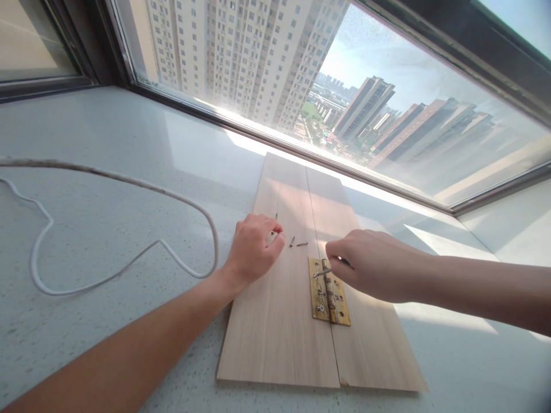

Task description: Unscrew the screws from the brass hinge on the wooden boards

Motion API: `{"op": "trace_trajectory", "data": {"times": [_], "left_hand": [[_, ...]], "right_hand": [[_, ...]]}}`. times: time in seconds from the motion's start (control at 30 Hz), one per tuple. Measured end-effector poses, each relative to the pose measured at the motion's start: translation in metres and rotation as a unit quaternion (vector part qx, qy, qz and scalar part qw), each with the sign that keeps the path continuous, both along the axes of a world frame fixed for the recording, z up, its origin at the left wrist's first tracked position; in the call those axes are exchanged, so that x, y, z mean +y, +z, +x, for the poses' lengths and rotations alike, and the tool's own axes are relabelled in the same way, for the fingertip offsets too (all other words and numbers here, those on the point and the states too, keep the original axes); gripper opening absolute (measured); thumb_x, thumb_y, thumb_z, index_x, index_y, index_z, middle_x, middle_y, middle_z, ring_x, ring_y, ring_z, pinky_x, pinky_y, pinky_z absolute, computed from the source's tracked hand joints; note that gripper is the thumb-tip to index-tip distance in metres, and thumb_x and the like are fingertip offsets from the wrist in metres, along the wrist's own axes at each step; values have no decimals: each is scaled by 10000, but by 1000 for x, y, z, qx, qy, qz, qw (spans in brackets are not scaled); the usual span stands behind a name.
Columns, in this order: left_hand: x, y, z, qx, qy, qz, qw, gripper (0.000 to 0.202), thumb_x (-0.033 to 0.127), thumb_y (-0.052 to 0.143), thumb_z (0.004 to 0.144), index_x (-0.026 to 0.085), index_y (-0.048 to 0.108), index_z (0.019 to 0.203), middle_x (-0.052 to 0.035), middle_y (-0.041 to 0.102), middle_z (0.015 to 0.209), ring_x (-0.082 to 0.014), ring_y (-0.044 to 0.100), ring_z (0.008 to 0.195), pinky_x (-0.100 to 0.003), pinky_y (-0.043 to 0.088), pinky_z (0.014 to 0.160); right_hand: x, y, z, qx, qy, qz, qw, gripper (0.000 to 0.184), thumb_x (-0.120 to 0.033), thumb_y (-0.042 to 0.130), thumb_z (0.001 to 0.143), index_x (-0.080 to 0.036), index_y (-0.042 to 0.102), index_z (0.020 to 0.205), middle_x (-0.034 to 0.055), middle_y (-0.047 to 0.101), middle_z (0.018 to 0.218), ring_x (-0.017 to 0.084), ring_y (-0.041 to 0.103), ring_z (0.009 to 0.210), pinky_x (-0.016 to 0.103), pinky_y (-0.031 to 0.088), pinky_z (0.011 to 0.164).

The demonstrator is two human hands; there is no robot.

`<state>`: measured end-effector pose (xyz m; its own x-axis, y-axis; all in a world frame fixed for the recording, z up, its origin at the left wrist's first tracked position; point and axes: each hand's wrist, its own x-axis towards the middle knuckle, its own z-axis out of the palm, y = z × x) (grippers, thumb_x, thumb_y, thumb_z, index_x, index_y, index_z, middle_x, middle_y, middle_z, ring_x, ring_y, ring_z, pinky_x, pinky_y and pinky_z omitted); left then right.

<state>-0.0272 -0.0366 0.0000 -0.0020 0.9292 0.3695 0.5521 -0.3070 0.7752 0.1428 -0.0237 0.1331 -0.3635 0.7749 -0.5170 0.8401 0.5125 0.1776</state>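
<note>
Two pale wooden boards point(275, 338) lie side by side with a narrow seam between them. Across the seam lies a brass hinge point(332, 310), with screws in some of its holes. My right hand point(370, 264) is closed round a screwdriver point(322, 272). Its handle is hidden in the fist, and its metal tip is over the upper left part of the hinge. Above the left board, my left hand point(253, 246) is closed, with a small whitish bit showing at the fingers that I cannot make out. Loose screws point(302, 244) rest on the left board, between my hands.
A white cable point(189, 203) loops over the speckled white sill point(107, 321) on the left. Beyond the boards runs a dark window frame point(241, 123), with tall buildings outside. Sunlight falls across the boards and the sill.
</note>
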Motion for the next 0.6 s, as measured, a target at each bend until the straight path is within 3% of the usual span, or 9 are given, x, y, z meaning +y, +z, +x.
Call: {"op": "trace_trajectory", "data": {"times": [0.1,0.2,0.27,0.4,0.5,0.6], "left_hand": [[1,-1,-1,-4,0,-2,1000,127,222,508,809,193,619,756,-20,668,838,-212,553,891,-372,397,859],[1,-1,-1,-7,2,-3,1000,129,226,506,807,192,625,769,-23,667,841,-216,552,894,-372,403,854],[1,-2,-1,-8,2,-3,1000,129,229,508,805,191,626,769,-24,667,841,-217,553,895,-372,405,852],[1,-1,-1,-13,0,-5,1000,130,221,501,800,194,622,759,-25,669,842,-219,554,893,-371,410,840],[0,-1,-1,-14,0,-6,1000,131,222,498,800,195,620,761,-27,667,838,-219,555,891,-371,412,837],[0,-1,0,-15,0,-6,1000,128,221,499,799,196,618,760,-24,667,838,-216,558,890,-371,411,842]], "right_hand": [[-1,2,-4,55,-251,-103,961,140,-292,547,760,-191,550,663,36,553,652,130,452,515,284,306,489],[2,0,-5,49,-364,-158,917,173,-314,527,755,-190,478,645,7,472,577,92,360,420,267,263,422],[5,-3,-4,52,-375,-163,911,198,-336,453,792,-195,452,654,-15,428,559,74,306,395,254,232,404],[11,-6,-3,9,-354,-171,919,238,-313,401,788,-186,558,663,-42,346,497,74,218,365,261,185,390],[11,-4,-8,-32,-267,-138,953,223,-272,472,751,-191,575,571,-17,370,475,102,297,383,284,221,415],[6,-3,-15,-55,-144,-90,984,312,-255,518,752,-199,455,452,17,405,480,153,413,466,308,271,470]]}}
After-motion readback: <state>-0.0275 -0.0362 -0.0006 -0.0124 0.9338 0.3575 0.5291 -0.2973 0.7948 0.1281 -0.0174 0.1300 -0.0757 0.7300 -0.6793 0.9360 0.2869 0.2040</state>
